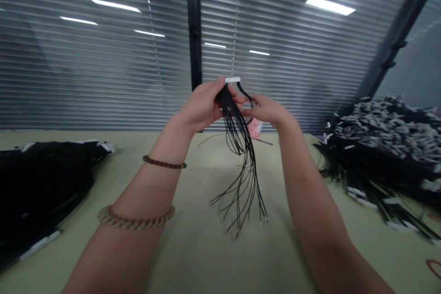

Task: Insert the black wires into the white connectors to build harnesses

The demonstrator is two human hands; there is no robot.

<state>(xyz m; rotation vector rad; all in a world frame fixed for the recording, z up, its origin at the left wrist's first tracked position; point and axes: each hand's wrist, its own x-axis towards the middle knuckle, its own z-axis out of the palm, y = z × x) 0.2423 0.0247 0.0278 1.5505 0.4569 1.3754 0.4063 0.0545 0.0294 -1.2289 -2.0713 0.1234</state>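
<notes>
My left hand [206, 104] is closed on a white connector [233, 80] at its left end, above the middle of the table. From the connector a bundle of thin black wires [248, 147] hangs down, its loose ends fanned out. Some wires loop off the connector's right end to my right hand [267, 109], whose fingers are closed around them. Behind the wires, near my right hand, a pink patterned thing [255, 128] shows in part.
On the pale green table [200, 248], a pile of black wires [44, 188] lies at the left. A larger heap of black wires with white connectors [392, 142] is at the right. Window blinds [103, 69] rise behind the table.
</notes>
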